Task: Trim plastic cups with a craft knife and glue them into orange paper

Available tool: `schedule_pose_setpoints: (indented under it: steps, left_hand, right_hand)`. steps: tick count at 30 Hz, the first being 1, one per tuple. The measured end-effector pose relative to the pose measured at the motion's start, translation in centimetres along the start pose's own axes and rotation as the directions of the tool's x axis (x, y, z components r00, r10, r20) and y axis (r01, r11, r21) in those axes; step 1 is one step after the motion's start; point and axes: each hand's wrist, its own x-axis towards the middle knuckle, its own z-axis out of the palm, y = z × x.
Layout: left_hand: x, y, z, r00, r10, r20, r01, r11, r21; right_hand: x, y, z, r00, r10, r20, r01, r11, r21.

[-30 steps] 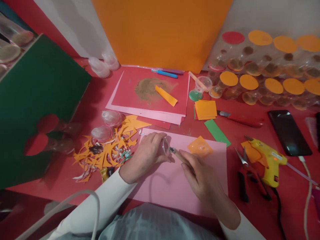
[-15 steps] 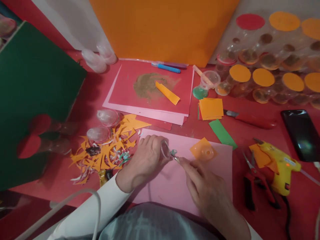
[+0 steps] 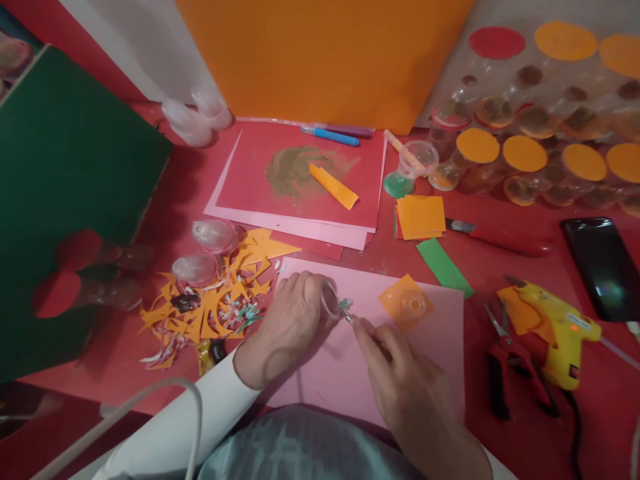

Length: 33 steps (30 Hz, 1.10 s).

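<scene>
My left hand [image 3: 295, 308] is wrapped round a small clear plastic cup [image 3: 329, 299], its open rim turned to the right. In my right hand [image 3: 400, 370] is a thin metal blade [image 3: 347, 315], its tip against the rim. Most of the blade and any handle are hidden by my fingers. A greenish curl of plastic [image 3: 345, 304] hangs at the rim beside the tip. Both hands are over a pink sheet [image 3: 345, 373]. Right of them on this sheet, a clear domed plastic piece [image 3: 414, 304] rests on an orange paper square [image 3: 400, 285].
Orange paper scraps [image 3: 200, 320] and two clear cups [image 3: 196, 268] lie left. At right are a yellow glue gun [image 3: 560, 347], red-handled snips [image 3: 510, 360], a red-handled knife [image 3: 510, 238] and a phone [image 3: 603, 267]. Bottle-shaped plastic pieces [image 3: 530, 153] line the back right.
The blade tip has shifted slightly down along the rim, and my right hand has moved a little left and down. The greenish curl stands out more. My left hand keeps its grip.
</scene>
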Motion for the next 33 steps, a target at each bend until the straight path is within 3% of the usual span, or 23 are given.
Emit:
schedule_pose_setpoints:
  steps: [6,19,33]
  left_hand:
    - [0.2,0.1,0.0,1.0,0.008,-0.02,-0.008,1.0,0.008]
    - [0.2,0.1,-0.2,0.999,-0.024,0.047,0.023,0.999,0.022]
    - [0.3,-0.2,0.0,0.999,-0.009,0.035,0.007,0.998,0.059]
  right_hand:
    - [0.3,-0.6,-0.6,0.999,-0.043,-0.006,0.042,0.996,-0.076]
    - [0.0,-1.1,-0.1,1.0,-0.027,0.013,0.028,0.991,-0.127]
    - [0.1,-1.6,0.8,0.998,-0.029,-0.06,0.018,0.985,-0.171]
